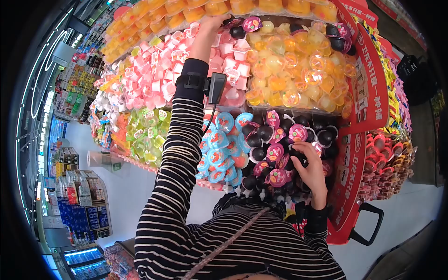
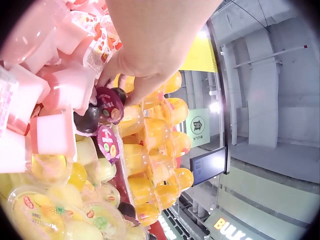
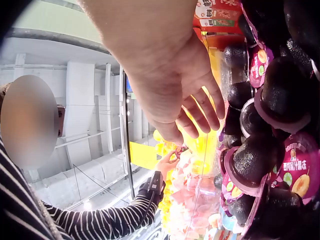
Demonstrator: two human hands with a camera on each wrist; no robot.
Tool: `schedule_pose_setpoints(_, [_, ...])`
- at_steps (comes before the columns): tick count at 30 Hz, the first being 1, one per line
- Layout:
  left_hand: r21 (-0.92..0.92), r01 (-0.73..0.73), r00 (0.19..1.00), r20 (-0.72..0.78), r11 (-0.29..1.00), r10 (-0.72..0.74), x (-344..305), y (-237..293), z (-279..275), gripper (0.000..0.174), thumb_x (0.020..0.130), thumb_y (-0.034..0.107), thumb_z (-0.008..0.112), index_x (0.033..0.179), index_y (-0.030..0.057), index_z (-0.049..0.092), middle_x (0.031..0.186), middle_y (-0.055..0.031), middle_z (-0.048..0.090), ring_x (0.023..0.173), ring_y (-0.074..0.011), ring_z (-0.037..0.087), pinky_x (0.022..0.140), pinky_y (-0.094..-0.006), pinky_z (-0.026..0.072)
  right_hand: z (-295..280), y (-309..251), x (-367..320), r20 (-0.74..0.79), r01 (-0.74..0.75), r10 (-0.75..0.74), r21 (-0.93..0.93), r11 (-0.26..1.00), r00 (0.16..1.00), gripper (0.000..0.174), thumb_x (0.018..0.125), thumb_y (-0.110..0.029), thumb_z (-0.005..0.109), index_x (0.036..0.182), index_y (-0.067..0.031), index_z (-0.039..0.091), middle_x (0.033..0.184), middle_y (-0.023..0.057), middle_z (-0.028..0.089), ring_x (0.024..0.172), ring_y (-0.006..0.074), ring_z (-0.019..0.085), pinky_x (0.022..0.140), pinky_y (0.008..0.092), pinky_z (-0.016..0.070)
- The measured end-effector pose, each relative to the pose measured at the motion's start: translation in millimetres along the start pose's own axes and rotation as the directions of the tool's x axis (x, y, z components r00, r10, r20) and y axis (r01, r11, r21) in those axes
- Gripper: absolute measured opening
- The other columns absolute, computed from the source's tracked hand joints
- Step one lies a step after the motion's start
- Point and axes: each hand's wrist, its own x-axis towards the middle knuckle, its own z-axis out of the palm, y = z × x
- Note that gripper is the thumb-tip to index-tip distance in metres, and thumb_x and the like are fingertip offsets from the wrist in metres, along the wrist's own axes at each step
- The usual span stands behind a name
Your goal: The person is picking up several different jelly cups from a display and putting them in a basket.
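My left hand (image 1: 212, 28) reaches to the far side of the display and pinches a dark jelly cup with a purple lid (image 2: 110, 104). Just below it, in the left wrist view, lie a black jelly cup (image 2: 89, 119) and a second purple lid (image 2: 107, 142). Pink jelly cups (image 2: 70, 85) crowd the other side of that hand. Close over the near bin of black jelly cups with purple lids (image 1: 275, 153) is my right hand (image 1: 311, 170). Its fingers are spread and loosely bent, with nothing held in the right wrist view (image 3: 170, 95).
Yellow and orange jelly cups (image 1: 289, 65) fill the bin beyond the black ones. Blue-lidded cups (image 1: 221, 149) and green cups (image 1: 148, 133) sit to the left. A red printed panel (image 1: 371, 79) borders the right side, with a black handle (image 1: 371, 224) low beside it.
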Motion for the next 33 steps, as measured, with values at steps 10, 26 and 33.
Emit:
schedule_pose_setpoints(10, [-0.156,-0.217,0.973,0.045,0.964,0.226,-84,4,-48,0.038,0.072,0.017,0.076,0.101,-0.0009,0.058,0.073,-0.0013,0.058,0.059,-0.0071,0.052,0.053,-0.0196,0.0435,9,-2,-6,0.03,0.024,-0.024,-0.006,1.0,0.999,0.028,0.075,-0.006,0.066,0.101,-0.0021,0.057,0.106,0.0131,0.057,0.098,0.0302,0.056,0.083,0.0343,0.0447])
schedule_pose_setpoints(26, [-0.125,-0.079,0.98,0.171,0.989,0.1,-257,-60,-106,0.029,0.085,0.011,0.061,0.112,0.0037,0.054,0.096,-0.0013,0.061,0.083,-0.0058,0.055,0.07,-0.0202,0.0431,35,-16,-28,0.1,0.02,-0.02,-0.001,1.0,0.995,0.026,0.076,-0.005,0.066,0.1,-0.0022,0.057,0.102,0.0107,0.057,0.087,0.0256,0.058,0.074,0.0311,0.0461])
schedule_pose_setpoints(33, [-0.1,-0.059,0.973,0.216,0.993,0.08,-293,-67,-117,0.028,0.085,0.008,0.06,0.111,0.0019,0.054,0.097,-0.0029,0.061,0.084,-0.0069,0.056,0.073,-0.0214,0.0444,44,-23,-32,0.021,0.059,-0.057,-0.125,0.99,0.998,0.025,0.075,-0.005,0.064,0.098,-0.0015,0.057,0.103,0.0114,0.057,0.097,0.0277,0.054,0.084,0.0341,0.0432])
